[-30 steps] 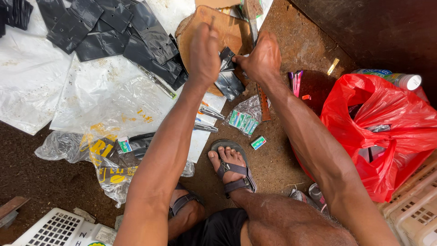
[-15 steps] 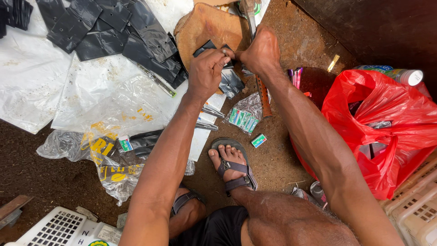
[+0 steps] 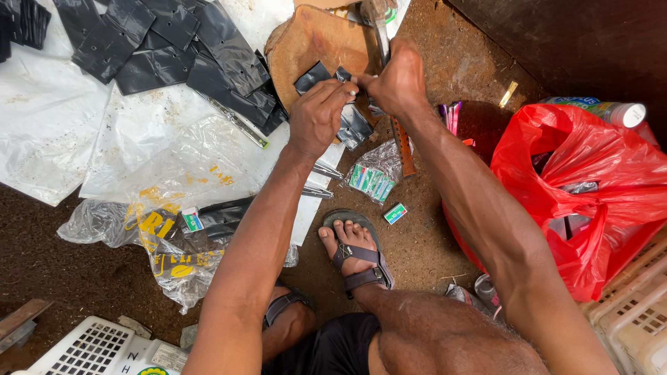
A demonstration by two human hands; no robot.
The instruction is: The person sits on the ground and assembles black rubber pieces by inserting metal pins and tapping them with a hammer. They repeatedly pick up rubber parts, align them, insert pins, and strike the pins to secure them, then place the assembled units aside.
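Two hands work over one wooden block [image 3: 306,48] that lies on the dirt floor at the top of the view. The left hand [image 3: 316,118] presses its fingertips down on one small black strip [image 3: 314,76], pinning it flat on the block; the strip's long axis runs slantwise, from lower left up to the right, toward the other hand. The right hand [image 3: 397,82] is clenched around one tool handle [image 3: 379,24], which stands nearly upright in the view and points away from the person, its far end passing out of the top edge. Just below the block lie more black pieces [image 3: 354,125]; their count cannot be told. A spread of black sheets [image 3: 160,48], overlapping and too many to count surely, lies on white plastic [image 3: 42,132] to the left. One long thin rod [image 3: 236,123] lies slantwise on that plastic. One clear bag [image 3: 372,173] with small green-and-white packets sits under the right forearm, and one loose small green box [image 3: 395,213] lies just beside it, near the one sandalled foot [image 3: 354,250] fully in view. To the right stands one red bag [image 3: 590,194], with one bottle [image 3: 604,111] behind it. Two white crates show, one [image 3: 90,351] at lower left and one [image 3: 636,312] at lower right.
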